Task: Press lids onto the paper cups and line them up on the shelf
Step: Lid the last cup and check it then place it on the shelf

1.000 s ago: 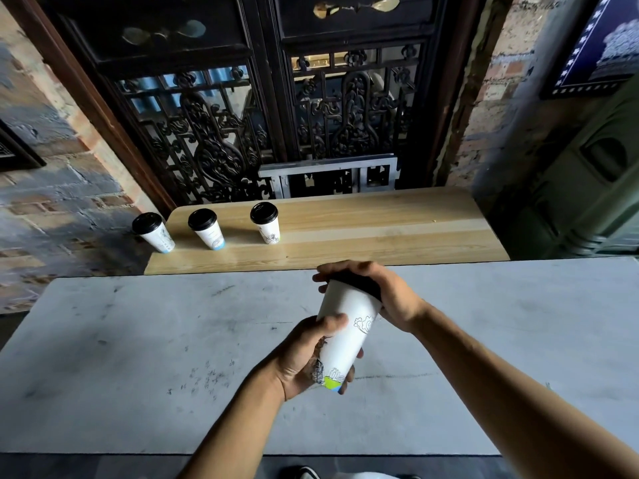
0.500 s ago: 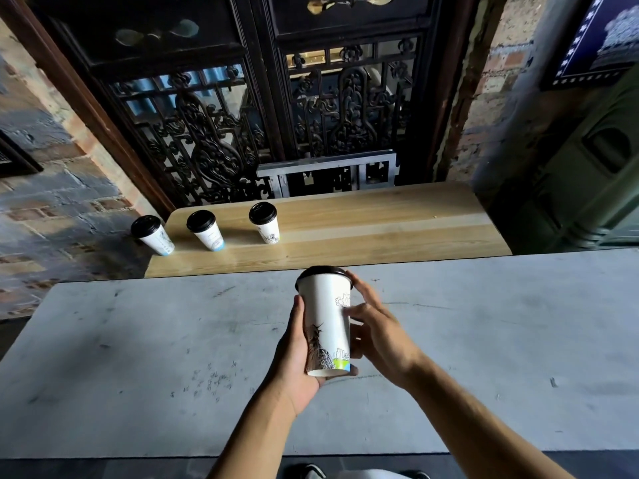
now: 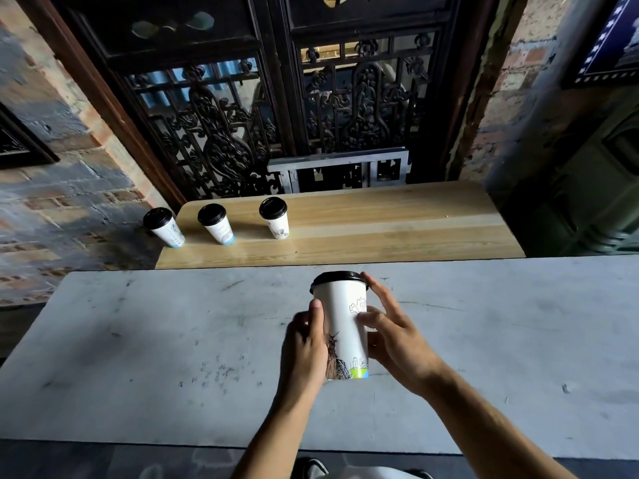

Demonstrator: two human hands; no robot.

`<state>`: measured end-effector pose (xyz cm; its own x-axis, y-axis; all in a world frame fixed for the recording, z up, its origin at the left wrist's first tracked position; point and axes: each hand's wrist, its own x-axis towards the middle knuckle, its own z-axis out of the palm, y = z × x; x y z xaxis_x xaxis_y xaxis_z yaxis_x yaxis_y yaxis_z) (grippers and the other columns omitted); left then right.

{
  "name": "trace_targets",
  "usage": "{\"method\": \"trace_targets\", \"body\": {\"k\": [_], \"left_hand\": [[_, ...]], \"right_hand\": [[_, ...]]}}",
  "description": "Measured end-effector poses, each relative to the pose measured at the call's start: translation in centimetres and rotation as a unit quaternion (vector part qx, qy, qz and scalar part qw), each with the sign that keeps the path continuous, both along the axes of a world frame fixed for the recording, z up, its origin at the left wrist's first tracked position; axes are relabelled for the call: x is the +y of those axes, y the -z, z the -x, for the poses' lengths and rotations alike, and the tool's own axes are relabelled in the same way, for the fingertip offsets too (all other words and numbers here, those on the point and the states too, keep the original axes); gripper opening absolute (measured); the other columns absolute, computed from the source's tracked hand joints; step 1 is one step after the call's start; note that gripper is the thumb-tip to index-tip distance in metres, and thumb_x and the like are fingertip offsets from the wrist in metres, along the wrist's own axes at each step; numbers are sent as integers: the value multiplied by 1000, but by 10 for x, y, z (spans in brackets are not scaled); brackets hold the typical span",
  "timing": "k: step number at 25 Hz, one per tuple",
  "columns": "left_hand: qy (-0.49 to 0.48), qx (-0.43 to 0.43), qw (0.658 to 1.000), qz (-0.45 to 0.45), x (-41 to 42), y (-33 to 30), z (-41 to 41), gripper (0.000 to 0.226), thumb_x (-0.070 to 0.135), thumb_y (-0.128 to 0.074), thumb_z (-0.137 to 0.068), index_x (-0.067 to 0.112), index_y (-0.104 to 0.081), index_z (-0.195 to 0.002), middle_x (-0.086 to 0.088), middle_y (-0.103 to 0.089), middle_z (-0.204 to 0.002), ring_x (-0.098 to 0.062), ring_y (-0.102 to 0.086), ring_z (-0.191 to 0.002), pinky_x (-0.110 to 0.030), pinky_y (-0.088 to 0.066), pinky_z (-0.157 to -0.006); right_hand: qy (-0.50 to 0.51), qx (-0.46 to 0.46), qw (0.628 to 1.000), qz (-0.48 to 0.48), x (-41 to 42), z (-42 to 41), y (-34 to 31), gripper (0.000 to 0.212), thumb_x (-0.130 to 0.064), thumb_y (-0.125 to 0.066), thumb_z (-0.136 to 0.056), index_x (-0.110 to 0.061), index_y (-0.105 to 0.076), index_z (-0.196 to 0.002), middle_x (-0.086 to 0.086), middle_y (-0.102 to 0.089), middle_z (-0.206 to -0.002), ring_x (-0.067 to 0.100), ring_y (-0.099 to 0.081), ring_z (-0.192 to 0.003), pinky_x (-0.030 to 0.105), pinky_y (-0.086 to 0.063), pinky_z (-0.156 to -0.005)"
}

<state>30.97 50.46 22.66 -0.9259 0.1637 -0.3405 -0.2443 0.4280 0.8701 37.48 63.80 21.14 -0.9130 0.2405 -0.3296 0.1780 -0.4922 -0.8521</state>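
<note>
I hold a tall white paper cup (image 3: 345, 326) upright above the grey table (image 3: 138, 357); it carries black drawings and a black lid (image 3: 338, 279). My left hand (image 3: 306, 350) wraps its left side and base. My right hand (image 3: 394, 337) rests against its right side with the fingers spread, one fingertip at the lid's rim. Three lidded cups stand in a row at the left end of the wooden shelf (image 3: 397, 229): a left cup (image 3: 165, 228), a middle cup (image 3: 216, 224) and a right cup (image 3: 275, 219).
The shelf lies beyond the table's far edge, with bare wood to the right of the three cups. Behind it stands a dark carved screen (image 3: 276, 115) between brick walls. A dark green cabinet (image 3: 594, 184) sits at the right.
My right hand came off the lid top and moved down to the cup's right side. The cup went from tilted to upright and rose slightly in my left hand.
</note>
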Motion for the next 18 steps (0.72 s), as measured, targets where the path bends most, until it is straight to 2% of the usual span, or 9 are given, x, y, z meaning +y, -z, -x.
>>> {"method": "trace_targets", "body": {"k": [2, 3, 5, 6, 8, 10, 13, 15, 18], "left_hand": [[-27, 144, 989, -16, -9, 8, 0, 29, 53, -55, -96, 25, -59, -92, -2, -65, -85, -24, -65, -82, -32, -48, -70], [-28, 227, 973, -35, -15, 13, 2, 20, 43, -60, -98, 23, -61, -96, -4, -63, -83, -22, -62, -77, -29, -47, -70], [31, 377, 924, -59, -23, 17, 1, 7, 20, -64, -97, 15, -68, -99, -3, -61, -86, -21, -60, -77, -26, -48, -73], [72, 418, 903, -62, -25, 17, 0, 10, 16, -64, -95, 11, -72, -99, -2, -61, -90, -21, -61, -80, -26, -49, -75], [125, 425, 895, -54, -26, 17, 0, 19, 23, -65, -94, 11, -77, -102, -1, -60, -97, -19, -63, -86, -27, -51, -78], [135, 399, 906, -52, -26, 18, 1, 24, 30, -68, -92, 14, -78, -107, 0, -59, -104, -19, -64, -91, -29, -54, -80], [128, 378, 914, -76, -26, 22, 2, 24, 29, -71, -91, 16, -78, -110, 0, -58, -109, -22, -67, -99, -35, -59, -79], [125, 377, 913, -88, -26, 22, 1, 22, 28, -69, -93, 16, -79, -109, -3, -59, -111, -23, -67, -104, -38, -60, -81], [121, 378, 914, -81, -27, 21, 1, 24, 27, -63, -96, 17, -79, -109, -4, -60, -112, -21, -64, -112, -33, -58, -88]], "right_hand": [[0, -18, 1000, -20, 2, -1, 0, 64, -1, -51, -100, -41, -43, -149, 15, -72, -112, 28, -70, -90, 38, -60, -73], [3, -25, 999, -22, 2, -2, 1, 63, -2, -53, -100, -37, -42, -150, 13, -72, -112, 26, -71, -88, 36, -60, -72], [7, -29, 999, -20, 3, -3, 1, 61, -3, -56, -99, -31, -41, -152, 8, -74, -111, 24, -73, -84, 33, -59, -69], [6, -29, 999, -21, 3, -3, 1, 61, -5, -59, -98, -30, -42, -151, 5, -75, -112, 23, -74, -84, 31, -59, -69], [-3, -29, 999, -23, 3, -4, 0, 67, -12, -66, -90, -30, -43, -150, 5, -74, -117, 23, -75, -90, 31, -59, -70], [-8, -26, 999, -19, 2, -4, 2, 70, -18, -69, -83, -31, -47, -148, 13, -70, -125, 28, -75, -101, 36, -60, -76], [-19, -29, 999, 5, 6, -6, 4, 64, -22, -67, -86, -38, -51, -146, 19, -65, -133, 35, -69, -114, 44, -59, -81], [-23, -34, 998, 37, 11, -5, 4, 58, -25, -61, -89, -43, -53, -143, 14, -68, -133, 34, -69, -110, 46, -60, -82], [-22, -34, 998, 43, 14, -4, 4, 44, -24, -44, -104, -44, -53, -142, 12, -73, -117, 32, -71, -100, 46, -60, -80]]}}
